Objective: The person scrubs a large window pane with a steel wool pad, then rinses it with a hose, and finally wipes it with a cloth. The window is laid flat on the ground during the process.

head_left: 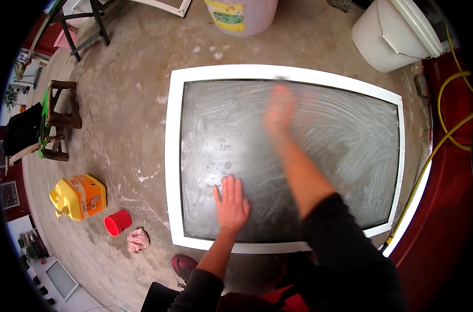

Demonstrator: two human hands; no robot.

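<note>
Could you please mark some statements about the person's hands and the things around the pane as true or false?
1. The left hand is over the lower left part of the pane. True.
2. The right hand holds the pink cloth. False: the cloth lies on the floor; the hand is too blurred to tell whether it holds anything.
3. The red cup is between the yellow jug and the cloth. True.
4. The pane's frame is black. False: it is white.
5. The yellow hose runs to the left of the frame. False: it is on the right.
</note>
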